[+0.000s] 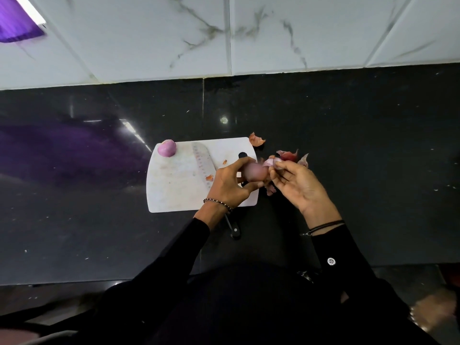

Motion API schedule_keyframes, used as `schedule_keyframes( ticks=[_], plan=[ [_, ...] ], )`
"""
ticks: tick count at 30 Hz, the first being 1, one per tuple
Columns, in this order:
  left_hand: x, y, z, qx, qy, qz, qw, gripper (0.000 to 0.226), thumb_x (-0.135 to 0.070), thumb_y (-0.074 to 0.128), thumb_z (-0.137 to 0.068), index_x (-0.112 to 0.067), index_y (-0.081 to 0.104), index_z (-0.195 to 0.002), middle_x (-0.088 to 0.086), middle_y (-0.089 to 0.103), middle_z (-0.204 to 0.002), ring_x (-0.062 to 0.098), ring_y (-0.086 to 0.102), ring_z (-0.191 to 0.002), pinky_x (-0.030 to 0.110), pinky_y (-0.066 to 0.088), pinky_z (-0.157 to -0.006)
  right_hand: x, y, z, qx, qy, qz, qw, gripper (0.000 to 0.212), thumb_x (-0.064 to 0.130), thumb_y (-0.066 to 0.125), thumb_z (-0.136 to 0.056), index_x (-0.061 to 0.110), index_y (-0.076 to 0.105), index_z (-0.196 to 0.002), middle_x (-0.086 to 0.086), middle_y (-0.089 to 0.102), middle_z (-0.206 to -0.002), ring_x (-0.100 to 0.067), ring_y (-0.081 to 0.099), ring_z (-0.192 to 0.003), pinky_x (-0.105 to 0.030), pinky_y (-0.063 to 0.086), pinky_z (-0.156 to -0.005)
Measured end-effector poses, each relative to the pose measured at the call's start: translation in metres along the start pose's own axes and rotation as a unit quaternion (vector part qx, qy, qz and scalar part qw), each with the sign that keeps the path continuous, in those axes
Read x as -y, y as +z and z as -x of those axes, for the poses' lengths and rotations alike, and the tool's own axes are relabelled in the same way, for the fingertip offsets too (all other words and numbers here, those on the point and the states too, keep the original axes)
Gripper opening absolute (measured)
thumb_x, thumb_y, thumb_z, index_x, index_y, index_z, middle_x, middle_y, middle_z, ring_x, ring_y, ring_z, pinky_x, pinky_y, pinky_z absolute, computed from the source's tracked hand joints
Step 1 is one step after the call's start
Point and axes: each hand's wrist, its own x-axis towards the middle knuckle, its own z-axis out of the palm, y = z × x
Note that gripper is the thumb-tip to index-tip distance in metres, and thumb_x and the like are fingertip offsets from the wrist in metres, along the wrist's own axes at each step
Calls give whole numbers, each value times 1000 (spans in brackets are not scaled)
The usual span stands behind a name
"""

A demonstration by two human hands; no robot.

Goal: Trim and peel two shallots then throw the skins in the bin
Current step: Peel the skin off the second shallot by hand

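To strip it cleanly, pull the skin (270,162) along the shallot (255,171) rather than outward, turning the bulb between pulls. The left hand (229,183) has its fingers (242,162) curled round that shallot above the right edge of the board (174,195). The right hand (296,185) pinches a flap of skin at its tip. Just right, loose skins (288,155) lie on the counter (99,195). A peeled shallot (166,148) sits at the board's far left corner, with the knife (202,160) between

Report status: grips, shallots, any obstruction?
Left grip holds shallot, right grip pinches its skin. Other shallot peeled, on cutting board. Loose skins on counter, unbinned. Knife on board beneath left grip.
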Motion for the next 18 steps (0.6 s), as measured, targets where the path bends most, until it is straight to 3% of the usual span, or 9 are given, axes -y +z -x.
schedule_keyframes(
  ticks=[6,11,15,18],
  plan=[
    [0,2,0,-3,-61,101,993,55,-23,88,-68,-13,64,-117,-7,66,-104,5,63,-101,18,56,-78,2,-5,-5,-37,-52,34,997,18,-2,66,-89,3,70,-106,-12,76,-97,-16,72,-89,-23,59,-75],
    [-2,5,1,3,-106,187,977,50,-19,87,-69,-16,65,-114,-2,69,-108,6,66,-101,15,52,-76,4,-6,-6,-95,-103,120,983,11,2,65,-90,7,74,-93,-6,76,-97,-13,70,-91,-23,57,-78],
    [-5,2,1,6,-126,243,962,46,-5,83,-73,-15,64,-113,-7,69,-105,-3,66,-96,13,50,-80,4,-10,-10,-156,-157,203,954,14,7,65,-88,15,76,-84,3,75,-83,-9,66,-80,-31,57,-88],
    [-3,-1,0,11,-127,282,951,46,1,81,-73,-14,64,-114,1,70,-111,3,66,-102,13,49,-80,6,-15,-14,-196,-193,297,915,9,18,65,-89,21,73,-92,6,73,-86,-7,67,-83,-34,59,-88]
  ],
)
